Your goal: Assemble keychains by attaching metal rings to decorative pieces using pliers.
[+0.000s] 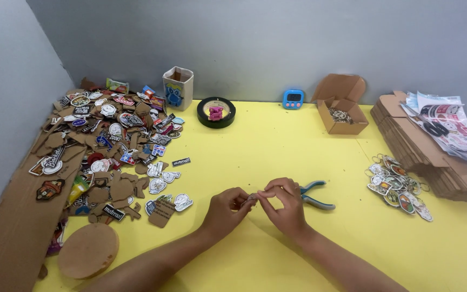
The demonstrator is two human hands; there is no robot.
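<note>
Along the left edge of the yellow table (277, 157) lies one sprawling pile of cut-out stickers (112, 146), too many to count, with one round cardboard disc (88, 250) by the near left corner, and one paper cup (178, 87), one black round tin (216, 112) and one blue timer (293, 99) stand along the far edge. Near the middle, the left hand (225, 210) and the right hand (283, 203) meet fingertip to fingertip, pinched on one small metal ring (253, 197) between them. One pair of blue-handled pliers (315, 194) lies just right of the right hand, one open cardboard box (342, 111) sits at the far edge, and one heap of finished keychains (398, 185) lies toward the right edge beside one stack of flat cardboard (422, 154).
</note>
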